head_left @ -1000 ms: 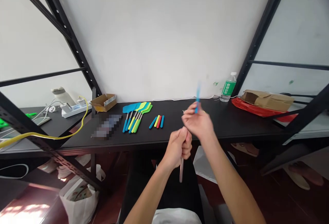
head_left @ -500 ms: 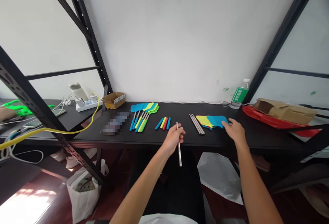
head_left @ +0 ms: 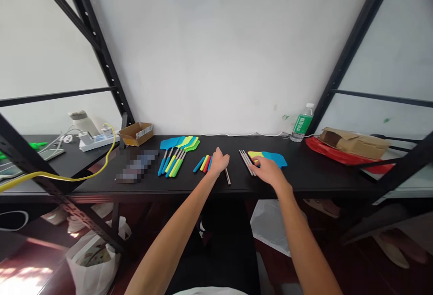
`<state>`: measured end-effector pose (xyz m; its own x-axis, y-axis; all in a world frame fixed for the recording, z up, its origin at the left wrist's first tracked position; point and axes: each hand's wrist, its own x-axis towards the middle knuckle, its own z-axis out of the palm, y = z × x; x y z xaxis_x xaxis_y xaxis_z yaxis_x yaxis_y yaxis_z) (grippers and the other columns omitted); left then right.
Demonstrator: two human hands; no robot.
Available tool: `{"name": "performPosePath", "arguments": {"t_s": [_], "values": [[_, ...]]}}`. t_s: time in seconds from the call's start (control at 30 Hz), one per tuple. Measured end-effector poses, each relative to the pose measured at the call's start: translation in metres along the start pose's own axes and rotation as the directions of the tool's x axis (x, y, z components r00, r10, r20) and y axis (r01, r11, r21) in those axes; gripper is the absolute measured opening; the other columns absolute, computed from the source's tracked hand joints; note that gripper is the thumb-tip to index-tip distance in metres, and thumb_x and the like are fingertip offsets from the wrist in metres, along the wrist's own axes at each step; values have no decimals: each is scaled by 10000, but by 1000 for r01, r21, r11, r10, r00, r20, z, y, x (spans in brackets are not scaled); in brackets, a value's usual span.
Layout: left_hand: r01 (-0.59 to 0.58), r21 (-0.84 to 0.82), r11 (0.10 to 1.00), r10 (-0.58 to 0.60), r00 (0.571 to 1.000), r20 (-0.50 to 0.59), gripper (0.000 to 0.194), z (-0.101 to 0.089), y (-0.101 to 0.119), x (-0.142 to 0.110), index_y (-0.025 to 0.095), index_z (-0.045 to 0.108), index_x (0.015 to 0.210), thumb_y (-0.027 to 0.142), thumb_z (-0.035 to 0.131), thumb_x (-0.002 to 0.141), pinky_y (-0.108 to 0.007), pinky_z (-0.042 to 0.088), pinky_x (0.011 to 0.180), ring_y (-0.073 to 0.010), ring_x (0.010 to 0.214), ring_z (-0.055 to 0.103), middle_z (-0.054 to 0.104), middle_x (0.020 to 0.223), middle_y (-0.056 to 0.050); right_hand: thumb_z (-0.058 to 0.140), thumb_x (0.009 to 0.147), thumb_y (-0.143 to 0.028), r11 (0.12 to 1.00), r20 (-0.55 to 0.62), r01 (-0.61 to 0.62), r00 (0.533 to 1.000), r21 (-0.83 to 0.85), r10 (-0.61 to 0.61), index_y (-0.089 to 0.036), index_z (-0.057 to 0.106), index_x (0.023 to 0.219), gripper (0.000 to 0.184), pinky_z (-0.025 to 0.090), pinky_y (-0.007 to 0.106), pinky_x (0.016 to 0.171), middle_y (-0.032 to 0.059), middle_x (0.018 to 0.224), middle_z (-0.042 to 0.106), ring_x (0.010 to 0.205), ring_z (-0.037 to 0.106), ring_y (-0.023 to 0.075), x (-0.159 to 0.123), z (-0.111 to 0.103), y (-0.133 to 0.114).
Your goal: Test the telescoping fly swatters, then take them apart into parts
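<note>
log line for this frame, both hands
left hand | beside metal rod, coloured grips | right hand | over metal rods, swatter heads

The person reaches both bare arms forward; the left hand (head_left: pixel 218 161) is bending down at the wrist, with its fingers (head_left: pixel 217 151) together and pointing away. The right hand (head_left: pixel 267 171) lies flat, palm down, its fingers turned inward to the left; the two hands are near each other, not touching.

Slanted bunch of steel rods (head_left: pixel 247 163) beside yellow-and-blue swatter heads (head_left: pixel 272 159), one rod (head_left: pixel 228 176) apart.
</note>
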<state>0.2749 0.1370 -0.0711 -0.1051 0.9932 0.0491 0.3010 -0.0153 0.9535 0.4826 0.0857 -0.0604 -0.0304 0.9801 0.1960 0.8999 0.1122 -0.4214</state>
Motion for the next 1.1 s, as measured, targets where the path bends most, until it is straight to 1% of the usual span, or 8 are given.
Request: {"name": "performPosePath", "arguments": {"t_s": [0.17,0.33,0.47,0.57,0.7,0.9,1.03,1.1], "values": [[-47,57,997,45,998,33,669,9,-2,1,98,436,1429,154,579,778,-379,384,1089,-327,1411,418,432,1526,-227,621,901,-399,990,4,42,999,-133,-42,-210,657,1224,376,439,329,769,137,1180,662,1108,602,307,-7,15,-19],[-89,78,993,81,992,101,713,3,-2,-16,81,368,1511,136,526,817,-334,405,1080,-289,1374,479,411,1549,-203,576,934,-316,988,33,135,991,-75,-132,-213,662,1210,307,425,306,820,110,1166,654,1105,605,268,-9,20,-28],[-160,104,982,139,974,181,662,-10,-3,-39,107,430,1486,137,514,830,-328,415,1072,-269,1285,562,449,1533,-170,522,979,-420,984,58,176,983,14,-177,-219,658,1222,344,412,297,844,95,1123,654,1082,616,251,-10,25,-40],[-197,113,974,166,957,237,657,-18,-4,-49,127,420,1496,151,507,846,-343,456,1029,-266,1223,604,457,1524,-169,533,956,-518,981,63,194,979,7,-194,-240,650,1233,409,412,295,777,97,1136,635,1014,636,257,-15,29,-52],[-205,107,973,173,953,249,636,-20,-2,-47,155,405,1499,149,480,867,-361,478,1012,-272,1277,566,461,1517,-172,563,908,-601,978,50,202,979,-46,-200,-259,637,1232,477,389,287,679,103,1150,603,923,653,260,-24,34,-65],[-233,106,967,203,950,239,600,-19,3,-46,162,443,1467,145,472,868,-382,471,1039,-286,1324,529,475,1511,-157,587,893,-609,976,37,214,976,-35,-213,-267,608,1287,522,416,298,698,98,1207,590,979,647,268,-23,39,-63],[-299,166,940,268,945,188,543,-46,3,-54,178,503,1423,165,470,881,-354,467,1038,-259,1292,548,532,1459,-127,651,869,-564,975,14,223,975,-20,-223,-276,600,1323,540,443,307,761,90,1265,584,1039,640,273,-19,43,-57],[-355,354,865,336,935,114,464,-74,2,-55,186,577,1342,195,473,890,-342,494,983,-241,1170,619,617,1346,-114,668,862,-547,975,0,224,975,1,-224,-272,602,1326,543,451,311,784,86,1273,588,1041,644,271,-18,44,-55]]}}
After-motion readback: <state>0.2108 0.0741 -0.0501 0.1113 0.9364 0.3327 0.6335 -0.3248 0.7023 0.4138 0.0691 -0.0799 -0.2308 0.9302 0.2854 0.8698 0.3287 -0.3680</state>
